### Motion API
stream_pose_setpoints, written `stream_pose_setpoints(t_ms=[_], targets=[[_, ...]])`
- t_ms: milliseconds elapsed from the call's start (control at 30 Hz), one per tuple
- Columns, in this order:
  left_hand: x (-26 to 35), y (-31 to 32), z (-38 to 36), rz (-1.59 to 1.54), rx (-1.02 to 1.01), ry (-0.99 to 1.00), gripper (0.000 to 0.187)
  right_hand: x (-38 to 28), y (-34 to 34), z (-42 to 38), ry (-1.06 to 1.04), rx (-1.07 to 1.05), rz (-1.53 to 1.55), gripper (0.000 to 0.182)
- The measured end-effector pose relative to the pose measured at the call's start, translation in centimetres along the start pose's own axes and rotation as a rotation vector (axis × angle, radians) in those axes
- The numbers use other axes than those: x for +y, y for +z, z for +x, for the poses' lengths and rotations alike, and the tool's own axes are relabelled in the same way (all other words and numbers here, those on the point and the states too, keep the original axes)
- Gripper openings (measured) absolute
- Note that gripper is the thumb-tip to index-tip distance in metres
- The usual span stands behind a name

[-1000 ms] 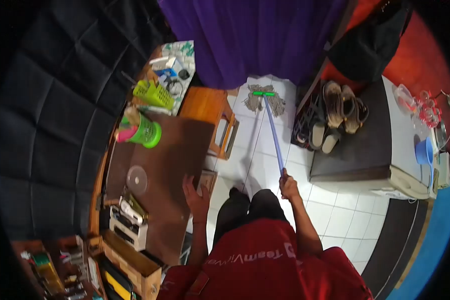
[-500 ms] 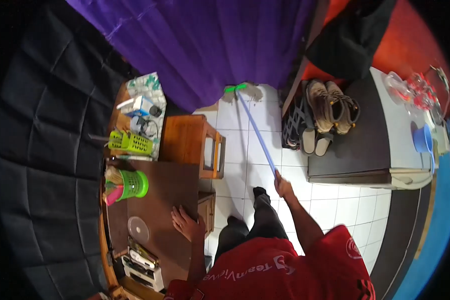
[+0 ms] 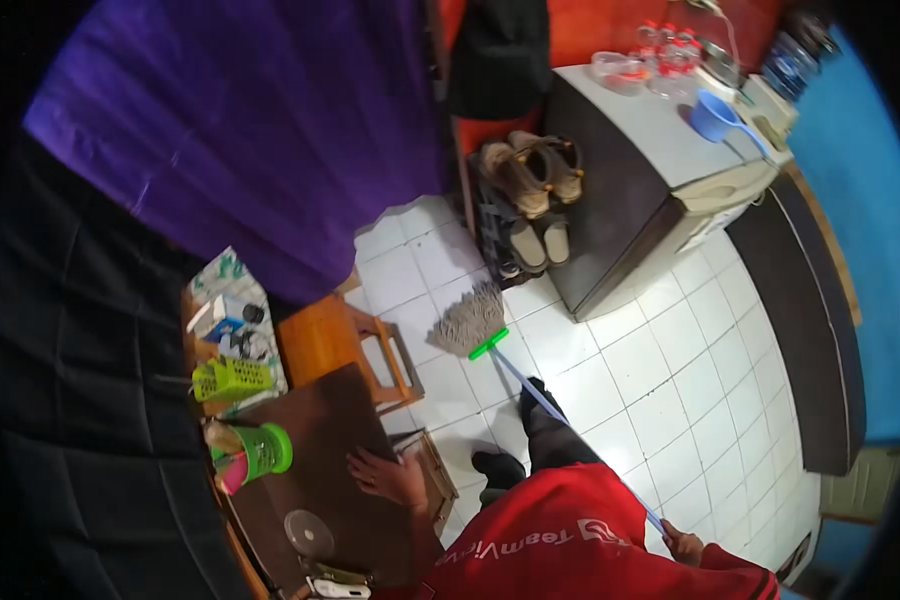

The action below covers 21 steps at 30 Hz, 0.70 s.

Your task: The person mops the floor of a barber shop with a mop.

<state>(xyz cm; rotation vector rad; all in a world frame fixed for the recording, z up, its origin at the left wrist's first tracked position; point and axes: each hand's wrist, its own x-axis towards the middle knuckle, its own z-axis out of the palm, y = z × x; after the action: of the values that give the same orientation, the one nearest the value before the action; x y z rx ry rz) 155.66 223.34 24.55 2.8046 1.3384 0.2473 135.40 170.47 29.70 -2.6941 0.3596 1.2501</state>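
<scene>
A mop lies across the tiles, its grey string head spread on the floor in front of my feet. Its green clamp joins a light blue handle that runs back along my right side. My right hand is wrapped round the upper end of this handle. On the brown table my left hand rests flat near the edge, fingers spread, holding nothing. Left of that hand are a green basket with utensils and a clear round lid.
A wooden stool stands beyond the table. Shoes sit on a rack beside a refrigerator, with a blue dipper and bottles on top. A purple curtain hangs ahead. White tiled floor stretches right.
The mop head has come back from under the curtain toward my feet. My right hand has drawn the handle back to my right side. The view has turned right; my left hand stays on the table.
</scene>
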Motion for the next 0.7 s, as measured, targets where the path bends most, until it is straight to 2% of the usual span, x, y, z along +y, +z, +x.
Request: stream_pose_setpoints(t_ms=[33,100,167,333,400,433,500,567,633,700], targets=[[0.4,-0.2,0.3,0.039,0.021,-0.011,0.081,0.6,0.3,-0.2,0.041,-0.049,-0.034,0.042],[1.2,-0.4,0.5,0.076,-0.018,-0.04,0.079,1.3,1.4,0.8,-0.032,0.035,0.061,0.042],[0.9,0.2,0.3,0.123,0.015,-0.046,0.079,-0.7,0.1,2.5,0.009,0.0,0.061,0.042],[-0.2,3.1,0.3,0.284,-0.025,-0.139,0.072,-4.3,1.7,15.7,-0.186,0.049,0.158,0.044],[-2.4,6.3,0.3,0.468,0.266,0.049,0.069,-8.1,-0.3,21.6,-0.219,0.008,0.159,0.045],[-1.8,5.9,0.1,0.48,0.268,0.035,0.069,-10.9,-2.5,24.2,-0.23,-0.035,0.149,0.045],[-0.3,4.0,0.1,0.273,0.043,-0.06,0.069,-15.4,-4.4,29.8,-0.332,0.095,0.186,0.045],[-0.2,4.5,0.3,0.284,0.028,-0.084,0.074,-20.8,-9.5,33.0,-0.403,0.107,0.268,0.044],[0.4,3.5,0.0,0.293,0.005,-0.11,0.079,-25.1,-11.3,38.2,-0.476,0.122,0.309,0.036],[2.2,1.1,0.0,0.215,-0.136,-0.16,0.088,-28.5,-15.4,38.4,-0.585,0.189,0.355,0.034]])
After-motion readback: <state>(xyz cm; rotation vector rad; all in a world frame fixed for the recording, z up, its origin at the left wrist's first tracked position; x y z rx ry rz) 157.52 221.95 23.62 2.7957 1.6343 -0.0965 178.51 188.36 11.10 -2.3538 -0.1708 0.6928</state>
